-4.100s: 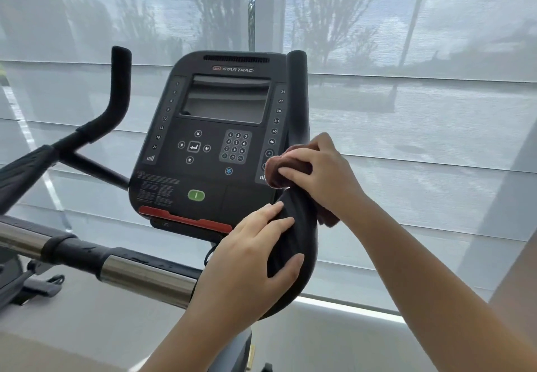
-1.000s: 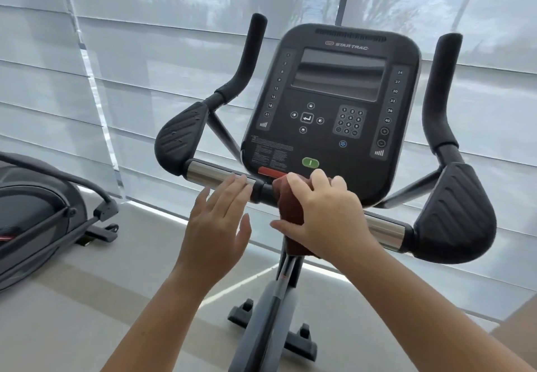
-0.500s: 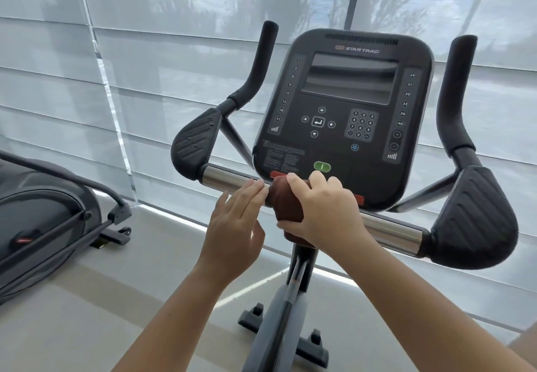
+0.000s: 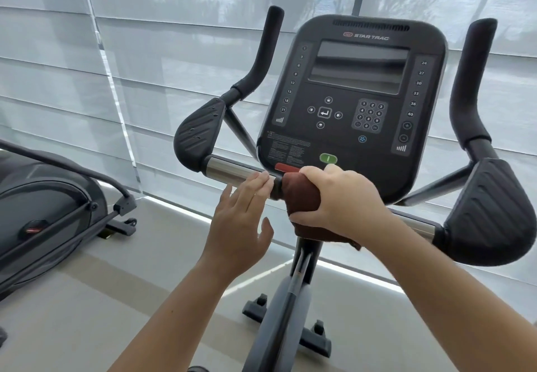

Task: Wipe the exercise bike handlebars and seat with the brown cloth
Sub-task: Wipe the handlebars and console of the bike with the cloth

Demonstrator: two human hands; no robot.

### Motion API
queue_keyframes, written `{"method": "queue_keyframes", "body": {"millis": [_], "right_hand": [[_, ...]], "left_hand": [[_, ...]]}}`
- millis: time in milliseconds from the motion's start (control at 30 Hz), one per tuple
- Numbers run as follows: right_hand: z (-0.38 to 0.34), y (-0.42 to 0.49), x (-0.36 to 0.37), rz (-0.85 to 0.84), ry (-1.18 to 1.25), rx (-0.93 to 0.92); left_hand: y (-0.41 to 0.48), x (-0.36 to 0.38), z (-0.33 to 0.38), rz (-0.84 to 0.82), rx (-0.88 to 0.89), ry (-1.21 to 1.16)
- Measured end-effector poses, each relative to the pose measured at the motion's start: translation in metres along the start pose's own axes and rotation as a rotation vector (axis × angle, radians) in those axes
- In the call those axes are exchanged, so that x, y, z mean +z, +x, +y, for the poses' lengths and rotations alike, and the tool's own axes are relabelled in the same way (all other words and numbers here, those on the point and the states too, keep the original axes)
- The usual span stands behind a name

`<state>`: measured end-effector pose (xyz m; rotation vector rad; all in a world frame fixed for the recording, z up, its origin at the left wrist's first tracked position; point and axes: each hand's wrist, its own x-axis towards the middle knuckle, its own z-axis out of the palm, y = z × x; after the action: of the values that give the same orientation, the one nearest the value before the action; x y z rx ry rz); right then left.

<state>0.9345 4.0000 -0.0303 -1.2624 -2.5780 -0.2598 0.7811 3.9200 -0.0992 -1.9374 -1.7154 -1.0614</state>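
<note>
The exercise bike's handlebars run as a chrome crossbar below the black console, with black elbow pads and upright grips at both ends. My right hand is wrapped around the middle of the crossbar, gripping the brown cloth against it. My left hand hovers just left of the cloth, fingers spread, fingertips touching the chrome bar. The seat is out of view.
The left pad carries water droplets; the right pad sits close to my right forearm. The bike's post and base feet stand below. Another grey machine stands at the left. Window blinds fill the background.
My right hand left the right upright grip and now holds the cloth on the central crossbar. My left hand has opened slightly beside it in the last second.
</note>
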Motion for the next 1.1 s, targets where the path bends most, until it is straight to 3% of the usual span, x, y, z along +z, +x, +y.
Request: {"method": "queue_keyframes", "body": {"millis": [167,233,300,400,433,500,533,633,700,767,833,867,900,967,1033,1100], "right_hand": [[0.02,0.031,-0.034,-0.597,0.476,0.108],[0.021,0.033,-0.037,-0.633,0.574,0.126],[0.018,0.027,-0.026,-0.449,0.451,0.076],[-0.001,-0.009,0.014,0.239,-0.204,-0.059],[-0.007,-0.019,0.023,0.384,-0.336,-0.075],[-0.012,-0.017,0.022,0.419,-0.364,-0.105],[-0.008,-0.008,0.013,0.318,-0.251,-0.123],[0.01,0.024,-0.025,-0.353,0.362,-0.022],[0.017,0.032,-0.027,-0.473,0.54,0.026],[0.012,0.02,-0.012,-0.202,0.31,-0.029],[0.001,-0.002,0.018,0.277,-0.128,-0.118],[-0.005,-0.011,0.025,0.427,-0.262,-0.138],[-0.01,-0.012,0.025,0.471,-0.326,-0.141],[-0.006,-0.003,0.012,0.276,-0.216,-0.148],[0.011,0.008,-0.013,-0.169,0.174,-0.109],[0.029,0.012,-0.029,-0.407,0.445,-0.031]], "left_hand": [[0.0,0.002,-0.001,0.02,-0.008,-0.006],[0.0,0.004,0.0,0.032,-0.012,-0.017],[-0.002,0.006,0.002,0.029,-0.024,-0.024],[-0.001,0.007,0.004,0.032,-0.04,-0.033],[-0.001,0.007,0.004,0.032,-0.044,-0.036],[-0.001,0.006,0.004,0.031,-0.043,-0.039],[0.0,0.005,0.004,0.034,-0.039,-0.036],[0.0,0.004,0.005,0.037,-0.048,-0.03],[-0.001,0.004,0.007,0.033,-0.057,-0.04],[-0.003,0.004,0.007,0.024,-0.058,-0.046],[-0.003,0.004,0.006,0.032,-0.056,-0.037],[-0.002,0.004,0.006,0.038,-0.055,-0.03],[-0.001,0.003,0.006,0.041,-0.054,-0.021],[0.0,0.002,0.008,0.039,-0.055,0.0],[0.002,-0.001,0.012,0.028,-0.045,0.026],[0.004,-0.006,0.016,0.015,-0.045,0.053]]}}
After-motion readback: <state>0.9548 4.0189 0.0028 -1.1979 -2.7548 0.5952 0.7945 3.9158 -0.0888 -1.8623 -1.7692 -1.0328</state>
